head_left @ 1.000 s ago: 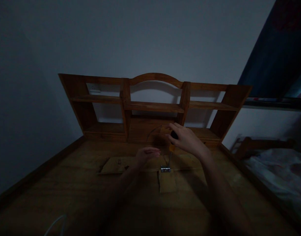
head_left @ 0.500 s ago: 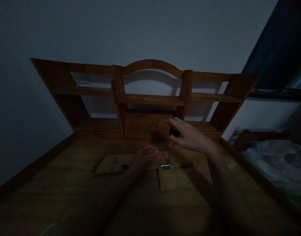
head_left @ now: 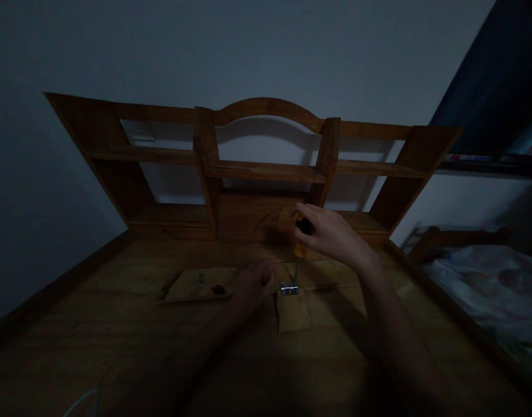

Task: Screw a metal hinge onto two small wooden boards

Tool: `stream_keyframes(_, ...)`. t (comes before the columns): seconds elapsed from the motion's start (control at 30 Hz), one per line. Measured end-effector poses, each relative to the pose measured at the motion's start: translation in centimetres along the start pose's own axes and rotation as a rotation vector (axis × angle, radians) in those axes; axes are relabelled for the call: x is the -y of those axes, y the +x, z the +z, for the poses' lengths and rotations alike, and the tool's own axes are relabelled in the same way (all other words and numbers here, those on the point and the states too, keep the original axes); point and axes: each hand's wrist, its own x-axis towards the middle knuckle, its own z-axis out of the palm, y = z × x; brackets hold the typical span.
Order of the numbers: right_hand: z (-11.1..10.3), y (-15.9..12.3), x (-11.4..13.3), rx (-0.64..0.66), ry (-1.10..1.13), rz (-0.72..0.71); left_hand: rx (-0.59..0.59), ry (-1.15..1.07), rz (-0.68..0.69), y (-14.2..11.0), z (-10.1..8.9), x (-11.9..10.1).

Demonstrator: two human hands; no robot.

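My right hand [head_left: 322, 229] is wrapped round a screwdriver [head_left: 300, 249] with a black and orange handle. Its shaft points down, and the tip meets a small shiny metal hinge [head_left: 289, 288]. The hinge lies where a small piece of cardboard [head_left: 293, 313] joins a longer cardboard strip [head_left: 330, 272]. To the left of the hinge, my left hand [head_left: 255, 282] rests over the strip with its fingers curled in; the dim light hides what they hold, if anything. A thin dark wire [head_left: 266, 219] arcs up behind the hands.
A wooden shelf unit [head_left: 266, 171] stands at the back of the wooden desktop [head_left: 118, 324], against the wall. The strip's left part [head_left: 185, 286] bears a dark hole and a small metal bit. A pale cord [head_left: 81, 398] lies front left; plastic-covered stuff [head_left: 487, 284] is at right.
My left hand has turned and drawn slightly lower, its fingers curling more. My right hand keeps the screwdriver on the hinge. The whole view has shifted slightly.
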Motion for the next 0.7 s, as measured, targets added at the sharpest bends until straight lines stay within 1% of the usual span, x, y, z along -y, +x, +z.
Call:
stream_keyframes(0.07, -0.03, 0.0, 0.07, 0.013, 0.003, 0.005, 0.039, 0.081, 0.093, -0.1, 0.02, -0.23)
stream_keyframes(0.13, -0.09, 0.0, 0.18, 0.026, 0.022, 0.0, 0.06, 0.116, 0.143, -0.02, 0.02, -0.57)
stream_keyframes(0.2, -0.15, -0.01, 0.28, 0.024, 0.017, 0.003, 0.08, 0.111, 0.202, 0.11, 0.0, -0.82)
stream_keyframes(0.33, -0.3, -0.02, 0.35, 0.021, -0.036, 0.035, 0.144, 0.076, 0.362, 0.23, -0.13, -0.81)
stream_keyframes(0.4, -0.4, -0.07, 0.35, 0.031, -0.016, 0.031, 0.18, 0.069, 0.423, 0.21, -0.27, -0.75)
stream_keyframes(0.53, -0.38, -0.15, 0.29, 0.036, 0.027, 0.009, 0.247, 0.006, 0.503, 0.12, -0.44, -0.73)
stream_keyframes(0.7, -0.18, -0.13, 0.29, 0.014, -0.019, 0.006, 0.272, -0.029, 0.555, -0.06, -0.25, -0.43)
